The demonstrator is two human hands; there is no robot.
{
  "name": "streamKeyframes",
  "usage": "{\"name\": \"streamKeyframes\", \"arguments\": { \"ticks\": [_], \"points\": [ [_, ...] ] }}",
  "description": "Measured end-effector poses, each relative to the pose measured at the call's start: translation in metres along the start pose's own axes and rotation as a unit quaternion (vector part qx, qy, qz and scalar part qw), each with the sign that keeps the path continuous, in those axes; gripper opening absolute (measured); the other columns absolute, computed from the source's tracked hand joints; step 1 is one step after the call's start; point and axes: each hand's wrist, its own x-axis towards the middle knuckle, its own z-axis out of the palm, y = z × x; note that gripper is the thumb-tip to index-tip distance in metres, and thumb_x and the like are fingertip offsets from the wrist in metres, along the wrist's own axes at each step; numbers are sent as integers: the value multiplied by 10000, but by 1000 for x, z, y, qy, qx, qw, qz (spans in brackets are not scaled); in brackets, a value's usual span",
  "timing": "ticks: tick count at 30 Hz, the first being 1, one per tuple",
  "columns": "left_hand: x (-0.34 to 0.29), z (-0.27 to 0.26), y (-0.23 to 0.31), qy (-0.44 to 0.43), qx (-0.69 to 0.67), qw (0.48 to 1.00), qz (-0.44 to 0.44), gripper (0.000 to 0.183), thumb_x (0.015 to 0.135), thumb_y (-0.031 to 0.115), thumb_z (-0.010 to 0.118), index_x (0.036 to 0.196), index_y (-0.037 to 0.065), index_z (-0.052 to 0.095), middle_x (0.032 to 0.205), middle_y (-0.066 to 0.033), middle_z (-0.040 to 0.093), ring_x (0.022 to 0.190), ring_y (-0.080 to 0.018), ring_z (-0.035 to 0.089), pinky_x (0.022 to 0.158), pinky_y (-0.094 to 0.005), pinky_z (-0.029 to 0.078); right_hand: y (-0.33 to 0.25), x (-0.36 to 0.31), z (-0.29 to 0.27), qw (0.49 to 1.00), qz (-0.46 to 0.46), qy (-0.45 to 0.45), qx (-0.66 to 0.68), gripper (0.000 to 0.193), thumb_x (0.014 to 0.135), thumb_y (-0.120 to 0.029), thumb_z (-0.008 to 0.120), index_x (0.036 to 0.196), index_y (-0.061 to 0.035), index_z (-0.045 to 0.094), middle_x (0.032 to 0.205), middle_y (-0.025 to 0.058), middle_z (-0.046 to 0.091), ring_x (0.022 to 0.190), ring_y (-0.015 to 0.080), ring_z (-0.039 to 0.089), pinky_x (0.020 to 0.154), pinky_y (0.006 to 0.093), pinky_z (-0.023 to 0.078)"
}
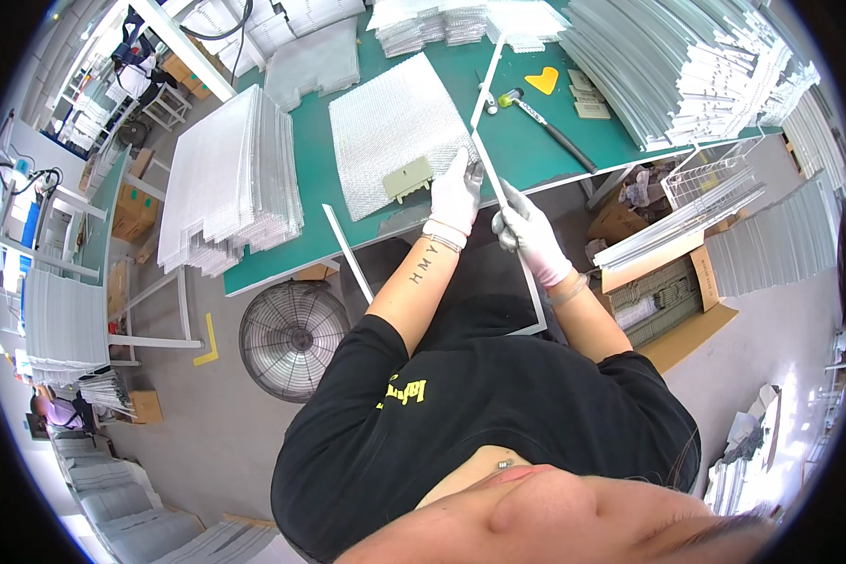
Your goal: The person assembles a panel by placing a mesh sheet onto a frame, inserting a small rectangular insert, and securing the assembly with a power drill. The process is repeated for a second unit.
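Note:
A thin, silvery-white frame strip point(528, 274) runs from the table edge down toward my body, with a bent corner at its lower end. My right hand point(528, 233), in a white glove with grey fingers, is closed around this strip. My left hand point(456, 195), gloved the same way, has its fingers pressed against the strip's upper part. Beside the left hand, an olive flat piece with small tabs point(409, 179) lies on a silvery mesh sheet point(385, 117). Another strip length point(346, 249) slants off the table edge at the left; its lower end is hidden behind my forearm.
On the green table point(310, 179) are mesh sheet stacks point(226, 169), a black-handled hammer point(555, 132), a yellow heart-shaped piece point(541, 81) and piled strips point(649, 75). A floor fan point(299, 340) stands below left; an open carton point(667, 310) is right.

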Motion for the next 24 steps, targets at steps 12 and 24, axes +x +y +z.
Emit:
{"name": "streamKeyframes", "arguments": {
  "ticks": [12, 24],
  "points": [
    [19, -10, 2, -58, 94, 994, 25, 221, 1026, 61, 573, 1235, -8, 600, 1210, -136, 639, 1128, -253, 615, 1033, -402, 501, 2, -15, 12, 996, 28, 24, -85, 613, 1066, -104, 466, 1634, -76, 236, 792, 16, 561, 606, 55, 436, 547, 197, 387],
    [-90, 17, 29, 22, 113, 976, -187, 536, 1056, 315, 574, 1476, 11, 441, 1509, -148, 475, 1419, -311, 427, 1139, -477, 403, -39, 118, 2, 977, 32, -18, -210, 367, 977, -309, 695, 1210, -30, 651, 887, -27, 624, 624, 27, 485, 551, 207, 409]
  ]
}}
